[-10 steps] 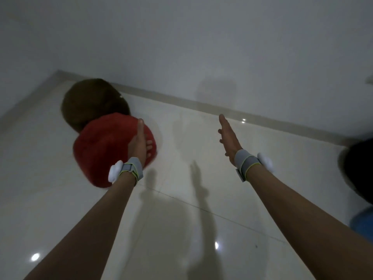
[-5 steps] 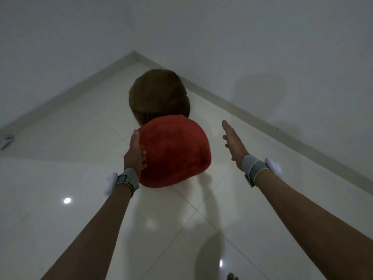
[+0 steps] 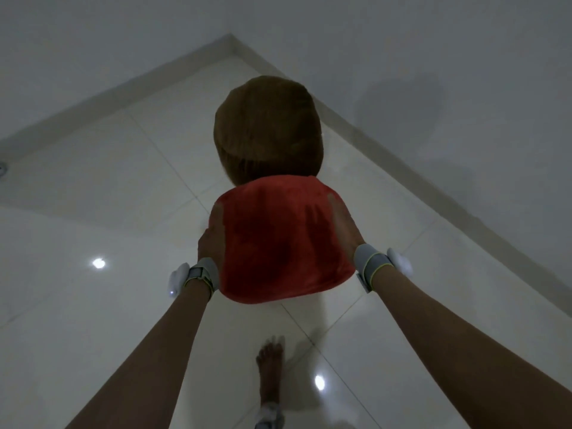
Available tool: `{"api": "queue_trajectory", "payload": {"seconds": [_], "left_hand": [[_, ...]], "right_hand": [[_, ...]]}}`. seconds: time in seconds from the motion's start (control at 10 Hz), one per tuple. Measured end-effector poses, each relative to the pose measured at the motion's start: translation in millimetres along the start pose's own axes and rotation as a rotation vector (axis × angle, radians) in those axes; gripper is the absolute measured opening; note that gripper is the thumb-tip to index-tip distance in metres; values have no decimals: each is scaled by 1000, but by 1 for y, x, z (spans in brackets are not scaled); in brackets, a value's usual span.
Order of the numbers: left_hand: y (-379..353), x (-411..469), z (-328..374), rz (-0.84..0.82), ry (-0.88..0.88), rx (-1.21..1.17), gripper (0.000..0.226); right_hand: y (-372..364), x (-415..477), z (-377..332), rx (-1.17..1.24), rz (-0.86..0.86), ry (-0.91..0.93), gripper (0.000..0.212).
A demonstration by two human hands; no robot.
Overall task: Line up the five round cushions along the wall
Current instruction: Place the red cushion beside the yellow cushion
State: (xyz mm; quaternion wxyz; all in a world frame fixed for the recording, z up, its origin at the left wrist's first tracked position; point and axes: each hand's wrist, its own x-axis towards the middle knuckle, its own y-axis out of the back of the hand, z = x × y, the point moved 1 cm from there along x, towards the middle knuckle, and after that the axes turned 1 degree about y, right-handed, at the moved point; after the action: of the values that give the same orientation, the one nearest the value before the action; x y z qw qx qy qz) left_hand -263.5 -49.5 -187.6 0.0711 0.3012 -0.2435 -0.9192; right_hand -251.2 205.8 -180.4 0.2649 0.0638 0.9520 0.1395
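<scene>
Both palms press flat against opposite sides of the red cushion [image 3: 283,239], the left hand [image 3: 210,239] and right hand [image 3: 345,230] squeezing it between them, fingers pointing forward. It is plush, round and slightly dented by the grip. Forearms reach out straight, each with a grey wristband. Beyond it, the brown cushion [image 3: 268,130] lies on the floor [image 3: 93,320], close to the wall [image 3: 433,57].

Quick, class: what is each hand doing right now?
Left hand: closed on the red cushion's left side.
Right hand: pressed on the red cushion's right side, holding it.
</scene>
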Motion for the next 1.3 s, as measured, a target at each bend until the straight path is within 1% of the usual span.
{"api": "queue_trajectory", "payload": {"seconds": [0.1, 0.2, 0.3, 0.4, 0.5, 0.6, 0.7, 0.8, 0.9, 1.0, 1.1, 1.2, 1.3], "left_hand": [[-12, 30, -2, 31, -84, -65, 91], [-23, 74, -11, -17, 28, -114, 91], [-33, 116, -23, -9, 235, -137, 91], [-43, 147, -34, 7, 372, -159, 106], [-59, 163, -47, 12, 431, -261, 134], [-78, 174, -53, 35, 382, -280, 129], [-94, 179, -54, 100, 404, -252, 123], [-102, 189, -55, 115, 458, -136, 126], [-108, 201, -57, 67, 504, -43, 123], [-112, 199, -59, 122, 492, -111, 141], [-112, 188, -57, 106, 416, -138, 135], [-115, 173, -43, 136, 343, -127, 116], [-122, 157, -25, 155, 305, -80, 110]], "right_hand": [[-18, 28, -6, -62, -13, 43, 53], [-46, 71, -5, -34, 6, -97, 65], [-66, 109, 3, -141, 55, -201, 75], [-86, 136, 19, -277, 121, -296, 82], [-98, 150, 45, -326, 172, -341, 89], [-107, 164, 60, -301, 207, -348, 87], [-115, 173, 65, -264, 240, -369, 85], [-121, 182, 68, -251, 290, -385, 84], [-120, 188, 73, -243, 341, -394, 85], [-111, 188, 80, -283, 377, -406, 93], [-93, 180, 82, -304, 430, -369, 94], [-69, 165, 78, -231, 516, -280, 82], [-46, 145, 79, -141, 589, -198, 72]]}}
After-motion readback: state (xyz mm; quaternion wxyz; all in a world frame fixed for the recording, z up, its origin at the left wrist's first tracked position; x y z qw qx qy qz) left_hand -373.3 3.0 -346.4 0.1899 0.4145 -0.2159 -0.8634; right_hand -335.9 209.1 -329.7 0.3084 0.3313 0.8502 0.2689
